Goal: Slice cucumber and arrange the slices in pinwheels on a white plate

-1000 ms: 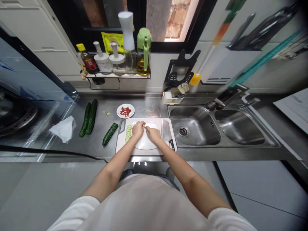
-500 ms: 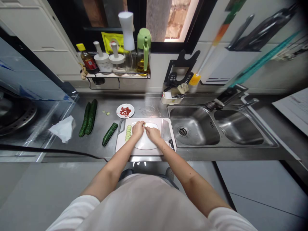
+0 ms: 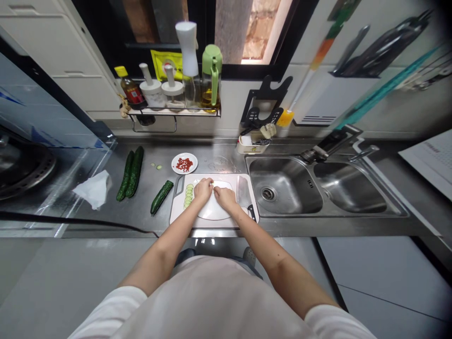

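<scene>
My left hand (image 3: 204, 190) and my right hand (image 3: 224, 195) meet above a white plate (image 3: 216, 210), fingertips pinched close together. A tiny pale green bit shows at the left fingertips; the fingers hide the rest, so I cannot make out what they hold. The plate lies on a pale cutting board (image 3: 179, 217). Left of it on the board is a row of overlapping cucumber slices (image 3: 188, 197). A knife (image 3: 251, 212) with a black handle rests along the board's right side. Part of a cucumber (image 3: 161, 197) lies on the counter just left of the board.
Two whole cucumbers (image 3: 133, 173) and a crumpled white tissue (image 3: 94, 189) lie at the left. A small plate (image 3: 174, 165) of chopped red pieces (image 3: 184, 164) stands behind the board. To the right is a double sink (image 3: 289, 186); a bottle rack (image 3: 183, 112) hangs at the back.
The view has shifted very slightly. Both hands stay over the plate in nearly the same pose, fingertips together.
</scene>
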Demonstrator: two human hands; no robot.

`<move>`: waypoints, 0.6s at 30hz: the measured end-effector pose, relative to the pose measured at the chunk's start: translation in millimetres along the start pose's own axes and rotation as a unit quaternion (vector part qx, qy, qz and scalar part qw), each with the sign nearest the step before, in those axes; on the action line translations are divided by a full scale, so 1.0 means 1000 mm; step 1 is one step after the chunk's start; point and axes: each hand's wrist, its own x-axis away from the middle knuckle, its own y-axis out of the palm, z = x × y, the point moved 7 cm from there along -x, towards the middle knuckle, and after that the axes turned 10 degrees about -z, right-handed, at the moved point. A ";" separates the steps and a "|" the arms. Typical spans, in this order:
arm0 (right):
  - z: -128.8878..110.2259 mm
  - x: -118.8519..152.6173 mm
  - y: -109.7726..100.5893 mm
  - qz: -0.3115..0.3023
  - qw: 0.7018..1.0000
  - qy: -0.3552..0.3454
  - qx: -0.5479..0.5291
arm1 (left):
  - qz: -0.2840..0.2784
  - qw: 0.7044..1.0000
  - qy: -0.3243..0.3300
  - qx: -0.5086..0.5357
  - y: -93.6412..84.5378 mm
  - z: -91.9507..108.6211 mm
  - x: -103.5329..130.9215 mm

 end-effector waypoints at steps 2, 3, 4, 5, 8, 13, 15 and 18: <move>0.000 0.000 0.001 -0.006 1.000 0.003 0.000 | 0.001 1.000 -0.001 0.000 0.000 0.000 0.000; 0.000 0.000 0.001 -0.007 1.000 0.005 0.000 | 0.002 1.000 -0.001 0.001 0.000 0.000 0.000; 0.000 -0.001 0.000 -0.008 1.000 0.006 -0.001 | 0.003 1.000 0.000 0.002 0.000 0.000 0.000; -0.001 -0.001 0.000 -0.009 1.000 0.007 -0.002 | 0.004 1.000 0.001 0.003 0.000 0.000 0.000; -0.001 -0.003 -0.003 -0.013 1.000 0.009 -0.004 | 0.006 1.000 -0.002 0.007 -0.001 0.001 0.000; -0.002 0.001 -0.007 -0.004 1.000 0.006 -0.007 | 0.012 0.999 -0.005 0.036 -0.004 0.000 0.004; 0.001 0.004 -0.008 0.004 1.000 0.013 -0.014 | 0.029 0.998 -0.009 0.055 -0.008 -0.004 0.009; 0.008 0.011 -0.007 0.016 0.999 0.026 -0.032 | 0.060 0.995 -0.005 0.082 -0.015 -0.013 0.021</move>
